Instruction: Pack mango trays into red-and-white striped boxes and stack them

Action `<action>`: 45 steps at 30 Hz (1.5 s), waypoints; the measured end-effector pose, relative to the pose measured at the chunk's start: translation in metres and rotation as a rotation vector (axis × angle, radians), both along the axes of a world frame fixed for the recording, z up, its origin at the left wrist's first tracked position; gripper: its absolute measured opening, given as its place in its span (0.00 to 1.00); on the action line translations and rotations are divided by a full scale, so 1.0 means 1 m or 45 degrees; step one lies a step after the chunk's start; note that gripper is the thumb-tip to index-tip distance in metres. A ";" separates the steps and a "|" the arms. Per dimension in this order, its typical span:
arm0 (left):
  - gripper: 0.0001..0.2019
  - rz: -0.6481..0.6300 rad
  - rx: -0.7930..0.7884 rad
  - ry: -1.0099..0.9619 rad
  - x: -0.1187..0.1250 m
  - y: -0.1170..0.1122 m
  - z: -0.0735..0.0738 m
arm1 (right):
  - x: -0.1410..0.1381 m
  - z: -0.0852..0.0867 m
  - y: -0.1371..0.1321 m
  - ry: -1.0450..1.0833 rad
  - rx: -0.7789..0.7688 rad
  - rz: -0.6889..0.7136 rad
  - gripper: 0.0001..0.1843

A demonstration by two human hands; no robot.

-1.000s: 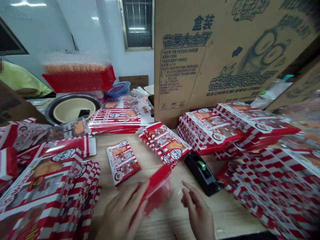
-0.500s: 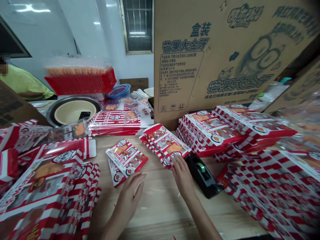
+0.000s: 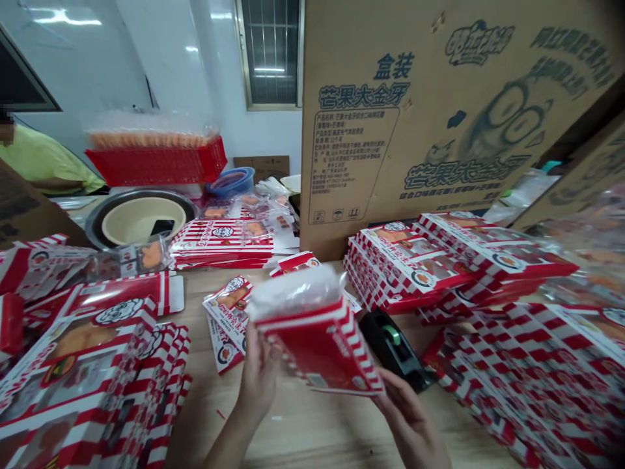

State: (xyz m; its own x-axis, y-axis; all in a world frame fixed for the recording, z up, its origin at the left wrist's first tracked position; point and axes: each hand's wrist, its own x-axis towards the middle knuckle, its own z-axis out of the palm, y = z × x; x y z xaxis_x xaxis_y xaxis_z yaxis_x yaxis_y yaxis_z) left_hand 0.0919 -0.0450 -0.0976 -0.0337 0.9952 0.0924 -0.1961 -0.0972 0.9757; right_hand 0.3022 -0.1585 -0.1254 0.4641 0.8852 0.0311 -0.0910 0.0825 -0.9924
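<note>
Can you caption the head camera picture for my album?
Left hand and right hand holding a red striped box near a tape dispenser.

Single cam, head-worn, facing fwd + down across tabletop (image 3: 303,436). L hand (image 3: 258,371) and R hand (image 3: 407,410) close to lens, lower ctr of view. Carton (image 3: 434,117) mid-dist, upper R; wall (image 3: 170,71) w/ window (image 3: 272,55) farther back, upper L to ctr.
</note>
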 end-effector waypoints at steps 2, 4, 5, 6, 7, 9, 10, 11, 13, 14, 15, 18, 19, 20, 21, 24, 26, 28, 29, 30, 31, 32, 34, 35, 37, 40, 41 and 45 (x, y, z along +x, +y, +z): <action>0.34 0.152 -0.045 0.128 0.005 -0.011 -0.001 | -0.007 -0.007 0.002 -0.127 -0.049 -0.004 0.19; 0.29 0.218 -0.042 0.175 0.009 -0.023 -0.003 | -0.016 -0.007 0.005 -0.213 0.000 -0.095 0.20; 0.28 0.221 -0.034 0.176 0.011 -0.028 -0.003 | -0.022 -0.004 0.006 -0.239 0.052 -0.160 0.19; 0.26 0.205 -0.026 0.174 0.013 -0.032 -0.003 | -0.028 0.000 0.008 -0.258 0.126 -0.243 0.18; 0.25 0.163 -0.020 0.177 0.013 -0.034 -0.001 | -0.035 0.005 0.010 -0.272 0.209 -0.331 0.16; 0.20 0.041 -0.006 0.210 0.014 -0.036 0.007 | -0.050 0.016 0.012 -0.280 0.362 -0.460 0.12; 0.17 -0.016 0.001 0.235 0.015 -0.036 0.012 | -0.058 0.020 0.013 -0.267 0.420 -0.497 0.11; 0.15 -0.057 0.011 0.264 0.015 -0.036 0.018 | -0.065 0.023 0.014 -0.245 0.467 -0.521 0.11; 0.13 -0.069 0.040 0.314 0.017 -0.035 0.028 | -0.076 0.024 0.016 -0.210 0.528 -0.580 0.13; 0.12 -0.058 0.053 0.332 0.019 -0.036 0.032 | -0.080 0.023 0.016 -0.236 0.541 -0.601 0.14; 0.13 -0.048 0.055 0.350 0.020 -0.036 0.034 | -0.081 0.022 0.015 -0.306 0.544 -0.604 0.15; 0.13 -0.066 0.009 0.406 0.021 -0.037 0.038 | -0.072 0.021 0.012 -0.724 0.522 -0.515 0.15; 0.14 -0.086 -0.008 0.422 0.020 -0.037 0.039 | -0.066 0.023 0.011 -0.861 0.512 -0.455 0.15; 0.14 -0.114 -0.024 0.432 0.018 -0.035 0.040 | -0.060 0.027 0.010 -0.957 0.505 -0.395 0.15; 0.15 -0.163 -0.044 0.429 0.015 -0.033 0.040 | -0.054 0.031 0.009 -1.003 0.493 -0.333 0.14; 0.19 -0.496 -0.137 0.240 0.001 -0.022 0.040 | -0.042 0.046 0.009 -0.921 0.424 -0.170 0.11; 0.24 -0.783 -0.215 -0.021 -0.011 -0.014 0.037 | -0.040 0.053 0.012 -0.745 0.395 -0.152 0.13; 0.25 -0.951 -0.275 -0.203 -0.020 -0.007 0.032 | -0.040 0.056 0.014 -0.556 0.387 -0.107 0.23; 0.23 -0.958 -0.279 -0.216 -0.024 -0.004 0.030 | -0.040 0.057 0.015 -0.487 0.373 -0.063 0.26; 0.21 -0.938 -0.257 -0.188 -0.026 -0.003 0.029 | -0.040 0.057 0.015 -0.442 0.354 -0.013 0.26; 0.20 -0.909 -0.208 -0.144 -0.027 -0.002 0.028 | -0.039 0.057 0.016 -0.414 0.340 0.034 0.23; 0.20 -0.895 -0.146 -0.110 -0.027 -0.003 0.028 | -0.037 0.057 0.017 -0.393 0.336 0.067 0.19; 0.22 -0.931 -0.036 -0.124 -0.025 -0.006 0.031 | -0.035 0.056 0.018 -0.321 0.362 0.107 0.13; 0.24 -0.984 -0.004 -0.157 -0.025 -0.008 0.034 | -0.034 0.055 0.019 -0.268 0.389 0.115 0.11; 0.26 -1.052 0.047 -0.177 -0.025 -0.013 0.041 | -0.034 0.054 0.021 -0.182 0.418 0.116 0.08; 0.24 -0.960 0.210 0.136 -0.029 -0.020 0.053 | -0.035 0.053 0.023 -0.115 0.409 0.098 0.06; 0.22 -0.895 0.290 0.280 -0.030 -0.022 0.058 | -0.035 0.053 0.023 -0.105 0.402 0.101 0.06; 0.20 -0.832 0.504 0.549 -0.031 -0.024 0.069 | -0.037 0.062 0.023 -0.151 0.403 0.147 0.10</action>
